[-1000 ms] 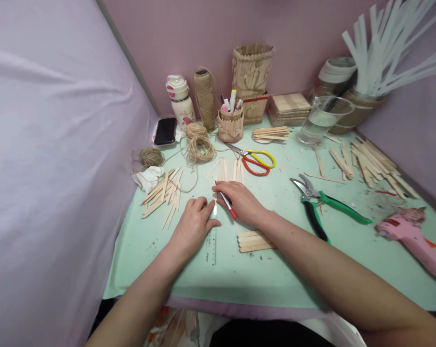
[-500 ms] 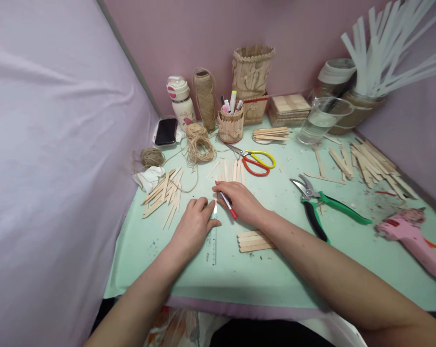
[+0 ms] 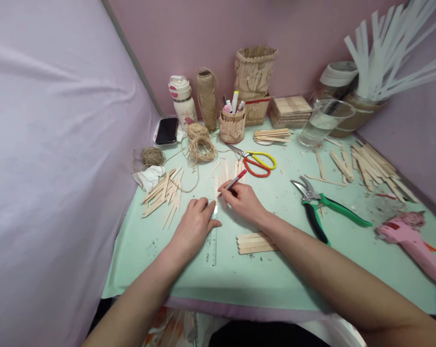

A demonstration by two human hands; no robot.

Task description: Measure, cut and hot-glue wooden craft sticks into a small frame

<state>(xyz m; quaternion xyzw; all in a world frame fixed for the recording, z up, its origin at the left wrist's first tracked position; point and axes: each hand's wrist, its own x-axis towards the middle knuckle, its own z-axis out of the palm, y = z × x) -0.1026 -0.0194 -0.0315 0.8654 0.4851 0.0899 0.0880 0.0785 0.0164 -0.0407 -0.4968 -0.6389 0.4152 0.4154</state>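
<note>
My left hand (image 3: 193,222) lies over a clear ruler (image 3: 211,253), fingers curled and thumb across it, holding it down on the table. A narrow wooden stick (image 3: 217,185) stands out beyond the ruler's far end, between my two hands. My right hand (image 3: 244,201) is closed in a writing grip round a pen (image 3: 236,180) with a red end. That red end points up and to the right, while the tip is at the stick. Behind my right hand several short sticks (image 3: 230,168) lie side by side. Wider craft sticks (image 3: 256,242) lie beside my right forearm.
Yellow-and-red scissors (image 3: 258,164) lie behind my hands. To the right are green-handled pruning shears (image 3: 317,205), a pink glue gun (image 3: 413,243) and a cup of water (image 3: 319,125). Cut sticks (image 3: 163,195) and twine (image 3: 199,144) lie at left; a pen holder (image 3: 232,126) stands behind.
The pen has been turned over in my right hand: its red end, which pointed down toward me, now points up, and its tip is at the stick. My left hand stays on the ruler.
</note>
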